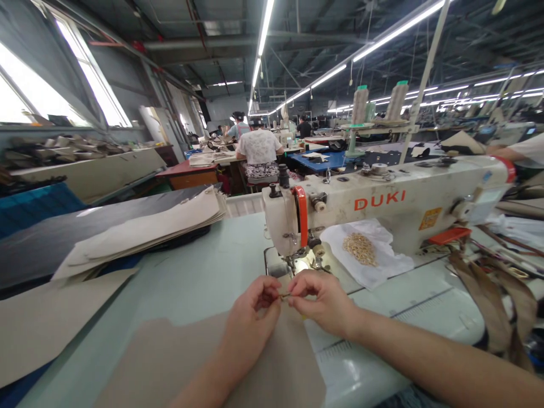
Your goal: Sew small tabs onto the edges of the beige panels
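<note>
As they meet just before the needle of a sewing machine (382, 198), the left hand (250, 314) and right hand (325, 300) pinch a tiny metal fitting (285, 295), fingers closed tight on its ends. Light, stiff and probably slippery, it seems best gripped by its edges. A tan fabric panel (170, 357) lies beneath on the pale green surface (204, 266); strip-lit factory rows stretch behind.

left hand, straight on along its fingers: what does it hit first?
The left hand would likely meet the small piece it pinches, then the right hand; the sewing machine lies beyond, depth unclear.
</note>
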`<state>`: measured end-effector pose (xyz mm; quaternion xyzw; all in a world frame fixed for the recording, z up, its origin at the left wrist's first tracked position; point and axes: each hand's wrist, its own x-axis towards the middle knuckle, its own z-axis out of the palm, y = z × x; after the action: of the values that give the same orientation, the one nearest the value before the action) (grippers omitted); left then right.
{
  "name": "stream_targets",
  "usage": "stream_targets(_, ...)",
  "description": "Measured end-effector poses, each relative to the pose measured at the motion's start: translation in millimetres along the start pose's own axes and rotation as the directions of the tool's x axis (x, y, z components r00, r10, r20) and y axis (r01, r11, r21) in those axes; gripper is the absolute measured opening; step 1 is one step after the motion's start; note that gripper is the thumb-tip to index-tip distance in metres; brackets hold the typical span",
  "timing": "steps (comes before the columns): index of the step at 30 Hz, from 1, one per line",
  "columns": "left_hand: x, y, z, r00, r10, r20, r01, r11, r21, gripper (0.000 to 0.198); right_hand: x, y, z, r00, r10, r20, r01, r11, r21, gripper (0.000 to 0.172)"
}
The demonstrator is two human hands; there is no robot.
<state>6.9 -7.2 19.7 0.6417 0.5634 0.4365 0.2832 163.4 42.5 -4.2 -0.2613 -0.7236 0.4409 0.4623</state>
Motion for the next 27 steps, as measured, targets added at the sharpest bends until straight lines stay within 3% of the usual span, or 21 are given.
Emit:
stream_targets(4, -5.1, 1.0, 2.7, 0.989, 0.096, -0.111, -0.079, 0.986, 0.146, 0.009, 0.3, -1.9, 4.3, 0.996, 0.023, -0.087, -0.023, 1.0, 0.0, 0.014)
stream_targets(7, -4.9, -1.5, 2.5, 0.991, 0.075, -0.113, -0.062, 0.991, 0.115, 0.019, 0.8, -2.2, 4.6, 0.995, 0.037, -0.092, -0.038, 0.999, -0.007, 0.015)
stream_targets(11, -0.3, -4.8, 0.4, 0.999, -0.031, 0.033, 0.032, 0.999, -0.034, 0.021, 2.2, -1.5, 2.4, 0.998, 0.021, -0.066, -0.023, 0.999, -0.028, 0.018)
stream_targets(14, 1.2, -3.6, -0.9, 0.988, -0.089, 0.126, 0.091, 0.996, -0.006, 0.02, 2.5, -0.4, 1.1, 0.998, 0.014, -0.055, -0.014, 1.0, -0.003, 0.017)
stream_targets(19, -0.5, 0.2, -1.8, 0.998, -0.049, 0.039, 0.044, 0.993, 0.114, 0.017, 1.1, 1.9, -0.8, 0.997, 0.071, 0.014, -0.072, 0.994, 0.086, 0.012)
stream_targets(24, -0.5, -0.9, -1.7, 1.0, -0.03, 0.006, 0.03, 0.995, 0.092, 0.016, 0.1, 0.7, -3.4, 0.975, 0.22, 0.041, -0.223, 0.934, 0.279, 0.017)
stream_targets(27, 0.1, -1.3, -1.4, 1.0, -0.03, 0.002, 0.03, 0.997, 0.077, 0.016, 0.2, -0.4, -4.5, 0.96, 0.267, 0.088, -0.281, 0.909, 0.308, 0.02)
